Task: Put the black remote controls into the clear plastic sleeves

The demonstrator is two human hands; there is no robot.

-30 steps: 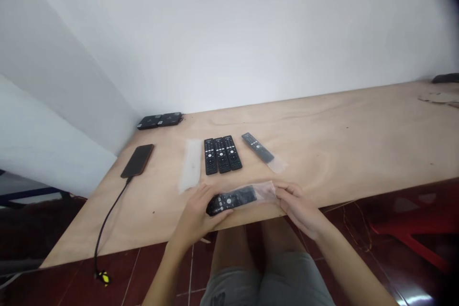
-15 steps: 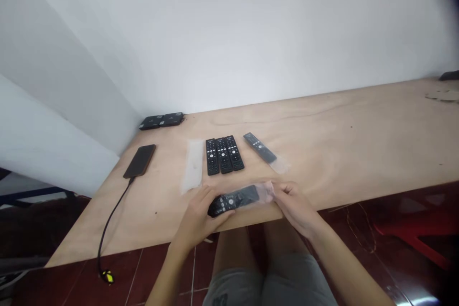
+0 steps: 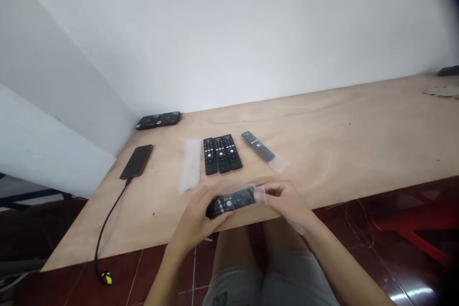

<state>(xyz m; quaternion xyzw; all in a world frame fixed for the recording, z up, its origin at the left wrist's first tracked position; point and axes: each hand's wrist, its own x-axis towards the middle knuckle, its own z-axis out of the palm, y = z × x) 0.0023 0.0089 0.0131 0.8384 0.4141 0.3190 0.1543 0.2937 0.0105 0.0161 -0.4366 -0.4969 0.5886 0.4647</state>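
Near the table's front edge, a black remote in a clear plastic sleeve (image 3: 238, 199) lies crosswise between my hands. My left hand (image 3: 196, 215) grips its left end, thumb along the near side. The fingers of my right hand (image 3: 283, 199) pinch the loose end of the sleeve at the right. Three bare black remotes (image 3: 221, 154) stand side by side just beyond. To their right another remote (image 3: 258, 146) lies slanted, its lower end in a clear sleeve. An empty, flat sleeve (image 3: 191, 165) rests to the left of the three.
A phone (image 3: 136, 161) with a black cable (image 3: 107, 220) lies on the wooden table (image 3: 358, 143) at the left; the cable hangs over the front edge. Two black boxes (image 3: 158, 120) sit at the back left by the wall. A red plastic object (image 3: 405, 224) stands beyond the front edge, right.
My right fingers have moved slightly left, closer to the remote's end, and the sleeve's loose end now looks more spread around them. My left hand keeps its grip. The view has shifted slightly.
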